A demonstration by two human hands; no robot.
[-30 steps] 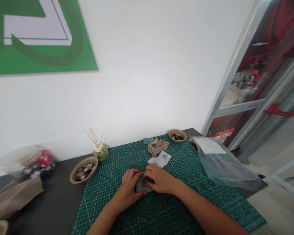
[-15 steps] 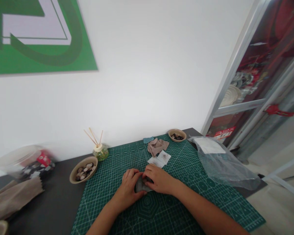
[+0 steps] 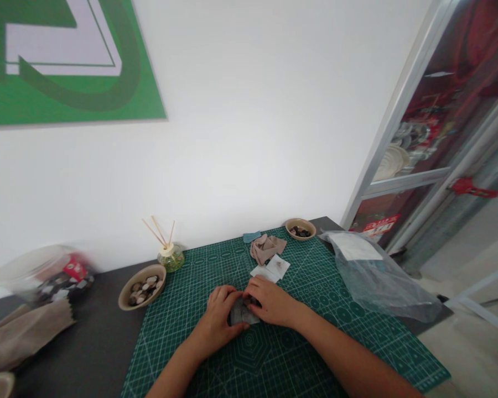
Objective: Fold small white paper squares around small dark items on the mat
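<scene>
A small grey sheet, perhaps sandpaper or cloth, lies on the green cutting mat. My left hand has its thumb along the near edge and its fingers at the far edge, gripping it. Over the sheet's right part, my right hand is closed with curled fingers. Something small and dark shows under those fingertips, too hidden to name. Just beyond my hands lie white paper pieces, a crumpled beige cloth and a blue piece.
A bowl of stones stands left of the mat, near a reed diffuser. Another bowl with dark stones is at the back right. A clear plastic bag lies right. A plastic tub and brown cloth are far left.
My right fingers have shifted slightly over the grey sheet, leaving more of its surface showing. My left hand stays in place.
</scene>
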